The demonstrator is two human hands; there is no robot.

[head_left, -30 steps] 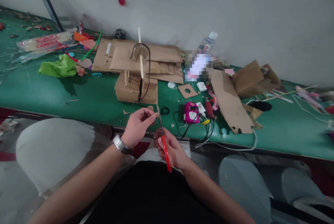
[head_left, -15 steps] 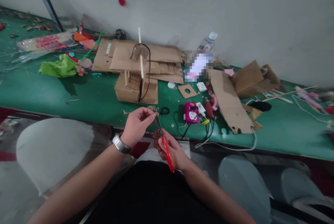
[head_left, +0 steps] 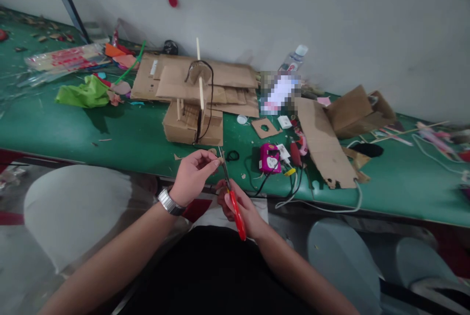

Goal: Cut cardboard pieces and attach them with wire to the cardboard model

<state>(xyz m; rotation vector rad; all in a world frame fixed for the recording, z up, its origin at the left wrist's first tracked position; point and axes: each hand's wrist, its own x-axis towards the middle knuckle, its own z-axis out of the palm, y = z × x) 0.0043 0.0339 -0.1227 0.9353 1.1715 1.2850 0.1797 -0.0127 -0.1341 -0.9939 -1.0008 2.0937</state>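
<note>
- Since half a second ago, the blades of the scissors [head_left: 232, 194] have swung slightly rightward against the fingertips of the left hand [head_left: 194, 178]; both hands stay almost where they were.
- Far left, a clear plastic packet [head_left: 66, 59] carries red print, too blurred to read.
- Beside it lies a crumpled green bag [head_left: 82, 92]; from there a strip of green tabletop [head_left: 125, 131], dotted with small scraps, runs to the cardboard box [head_left: 178, 126].
- Behind that box, a white label [head_left: 153, 67] sits on the stacked cardboard [head_left: 143, 80]; its writing cannot be made out.
- The left hand, wearing a silver watch [head_left: 171, 202], reaches in over the table's near edge, its thumb and forefinger pinching a small tan piece [head_left: 221, 160] right beside the blades.
- The right hand [head_left: 246, 210] stands lower, just off that edge, fingers curled around the red handles; the scissors point up and slightly left.
- Near the right hand, a purple device [head_left: 270, 158] bears a white motif.
- Behind it, a bottle [head_left: 293, 58] shows red lettering, too small to read.
- Farther right, a cardboard sheet [head_left: 325, 139] ends in a ragged edge.
</note>
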